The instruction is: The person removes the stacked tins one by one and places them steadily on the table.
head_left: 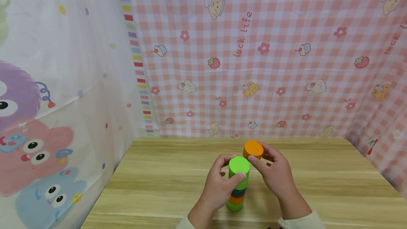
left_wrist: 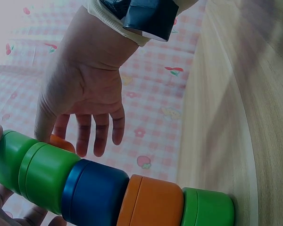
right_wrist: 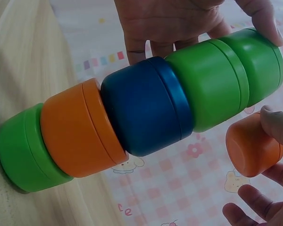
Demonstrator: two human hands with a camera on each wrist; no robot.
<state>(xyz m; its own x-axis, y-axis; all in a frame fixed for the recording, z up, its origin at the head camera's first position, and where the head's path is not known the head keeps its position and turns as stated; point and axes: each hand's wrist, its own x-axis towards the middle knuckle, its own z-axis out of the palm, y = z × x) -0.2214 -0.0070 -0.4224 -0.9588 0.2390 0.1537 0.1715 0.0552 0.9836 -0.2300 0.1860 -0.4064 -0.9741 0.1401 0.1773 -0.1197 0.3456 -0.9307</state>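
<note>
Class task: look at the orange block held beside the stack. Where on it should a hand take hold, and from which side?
Grip the orange block by its curved side wall, coming from the right, as the right hand does. It is a short cylinder with a flat top, so opposite points on the wall suit a pinch. The stack and left hand close off its left side.

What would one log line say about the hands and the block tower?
left hand: grips stack top | right hand: holds orange piece beside it | table: wooden
</note>
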